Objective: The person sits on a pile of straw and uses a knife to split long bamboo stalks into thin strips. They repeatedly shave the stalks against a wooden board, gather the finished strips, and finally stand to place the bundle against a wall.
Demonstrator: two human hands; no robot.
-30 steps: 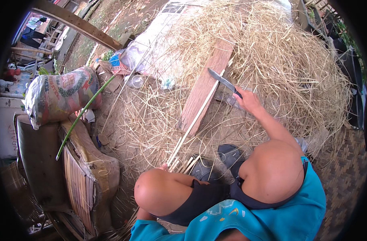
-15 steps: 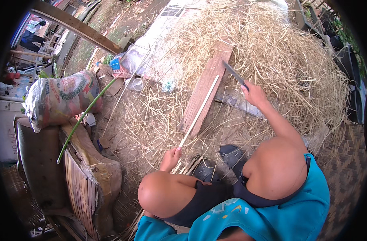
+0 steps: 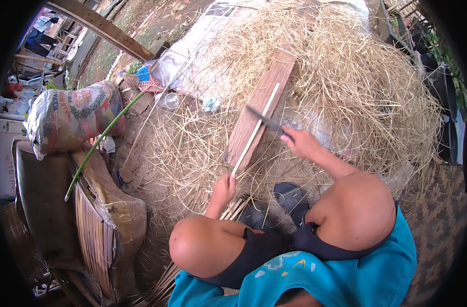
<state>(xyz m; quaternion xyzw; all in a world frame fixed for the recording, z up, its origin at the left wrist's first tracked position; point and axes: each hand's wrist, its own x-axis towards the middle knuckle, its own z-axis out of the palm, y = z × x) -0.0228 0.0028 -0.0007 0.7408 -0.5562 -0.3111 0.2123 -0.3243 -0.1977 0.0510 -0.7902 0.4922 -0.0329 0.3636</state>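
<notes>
Hands apart, and both are full: the left hand (image 3: 223, 190) is closed around the near end of a strip (image 3: 252, 138), the right hand (image 3: 299, 143) around a knife handle. The strip is pale cream, slim, straight and smooth-looking, slanting up along a brown board (image 3: 263, 94). Across it goes the dark knife (image 3: 270, 123), whether touching I can't tell! Dry, straw-coloured shavings (image 3: 366, 77) heap up beyond; off left, a green stalk (image 3: 100, 139) leans near a stuffed sack (image 3: 80, 115).
</notes>
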